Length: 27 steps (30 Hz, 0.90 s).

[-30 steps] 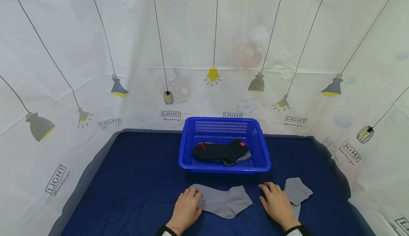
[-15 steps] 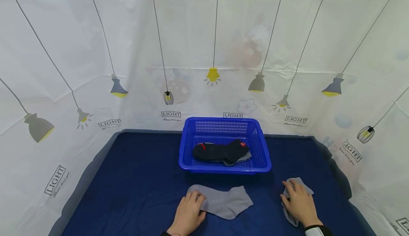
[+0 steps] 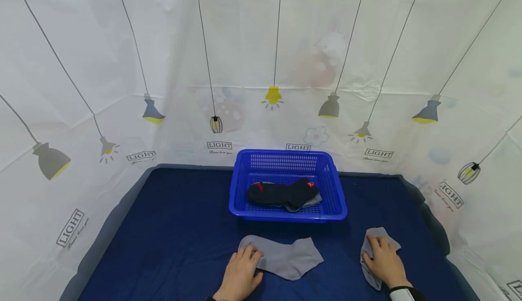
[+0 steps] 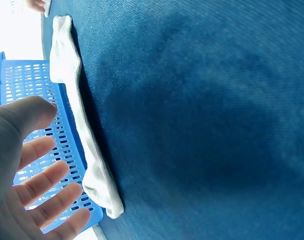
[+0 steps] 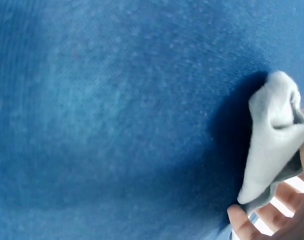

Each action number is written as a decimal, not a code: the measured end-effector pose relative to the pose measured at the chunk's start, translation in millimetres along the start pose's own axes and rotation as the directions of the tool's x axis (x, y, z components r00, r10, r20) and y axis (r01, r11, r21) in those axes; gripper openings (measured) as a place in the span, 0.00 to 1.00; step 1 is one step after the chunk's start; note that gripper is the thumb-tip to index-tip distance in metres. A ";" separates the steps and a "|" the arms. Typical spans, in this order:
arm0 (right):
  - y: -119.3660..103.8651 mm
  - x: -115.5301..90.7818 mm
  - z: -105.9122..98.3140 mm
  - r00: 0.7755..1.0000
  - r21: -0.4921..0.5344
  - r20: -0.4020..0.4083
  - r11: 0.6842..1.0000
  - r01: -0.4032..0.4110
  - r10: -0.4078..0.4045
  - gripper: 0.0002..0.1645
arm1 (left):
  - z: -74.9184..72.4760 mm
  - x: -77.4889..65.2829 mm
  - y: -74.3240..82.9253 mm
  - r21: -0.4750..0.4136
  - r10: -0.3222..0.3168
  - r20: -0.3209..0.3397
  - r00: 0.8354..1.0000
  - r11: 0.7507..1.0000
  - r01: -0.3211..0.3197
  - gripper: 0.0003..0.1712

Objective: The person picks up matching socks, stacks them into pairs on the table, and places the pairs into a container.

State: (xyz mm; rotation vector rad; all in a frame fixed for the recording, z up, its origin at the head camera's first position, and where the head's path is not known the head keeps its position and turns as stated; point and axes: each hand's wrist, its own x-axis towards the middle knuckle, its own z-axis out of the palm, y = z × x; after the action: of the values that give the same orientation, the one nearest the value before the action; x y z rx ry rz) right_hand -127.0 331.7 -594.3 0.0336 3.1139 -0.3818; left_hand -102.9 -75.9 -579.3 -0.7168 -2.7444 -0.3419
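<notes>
In the head view, a light grey sock lies flat, its toe to the left. My left hand is over that toe end, fingers loosely bent. From the left wrist, the fingers look spread, with nothing clasped between them and the sock just beyond. A second grey sock, folded and bunched, is farther right. My right hand grips it from above. In the right wrist view this sock stands up in folds between thumb and fingers; part of the hand is out of frame.
A blue plastic basket stands behind the socks, near the back of the dark blue cloth. Inside it a black sock with red marks lies over something grey. A white curtain printed with lamps encloses the back and sides.
My right hand has moved right, from between the two socks onto the folded one, which is now more gathered. The left hand has barely shifted at the flat sock's toe.
</notes>
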 end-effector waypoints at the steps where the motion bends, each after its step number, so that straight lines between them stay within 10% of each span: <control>1: -0.8 0.3 0.6 1.000 -0.004 -0.013 1.000 0.006 -0.006 0.32 | -0.2 -0.2 0.1 0.001 -0.001 0.002 1.000 1.000 0.001 0.24; 27: -17.0 0.5 3.0 0.981 0.024 -0.167 0.994 0.107 -0.102 0.08 | -9.5 2.7 -2.2 -0.030 -0.058 0.144 0.988 0.998 0.063 0.22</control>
State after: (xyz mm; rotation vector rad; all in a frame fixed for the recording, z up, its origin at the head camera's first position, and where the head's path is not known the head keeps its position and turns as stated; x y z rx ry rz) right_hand -127.9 314.5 -593.1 -0.1046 3.2827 -0.4550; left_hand -104.2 -79.4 -569.9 -0.6930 -2.9077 -0.3643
